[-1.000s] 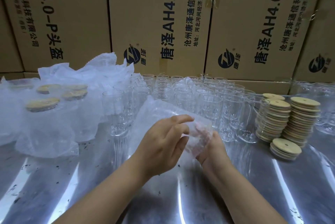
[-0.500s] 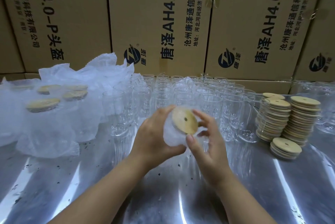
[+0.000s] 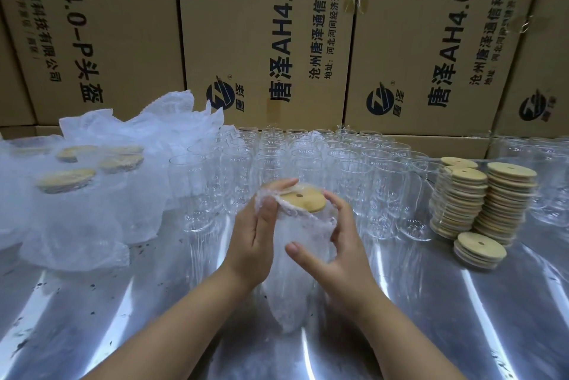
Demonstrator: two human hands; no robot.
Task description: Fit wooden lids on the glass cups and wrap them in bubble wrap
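My forearms come in from below and converge, my left hand [image 3: 251, 244] cupping the wrapped cup [image 3: 300, 235] from the left with the thumb raised along its upper side, my right hand [image 3: 341, 252] gripping it opposite, thumb across its front, fingers curled behind.

The table [image 3: 92, 318] bears wrapped cups [image 3: 77, 210] at left, rows of bare glass cups [image 3: 308, 158] at centre rear, lid stacks [image 3: 480, 198] at right just beside them, and one lidded cup [image 3: 301, 241] in front, held between left hand [image 3: 255, 241] and right hand [image 3: 341, 250]; cardboard boxes [image 3: 268, 25] stand behind everything.
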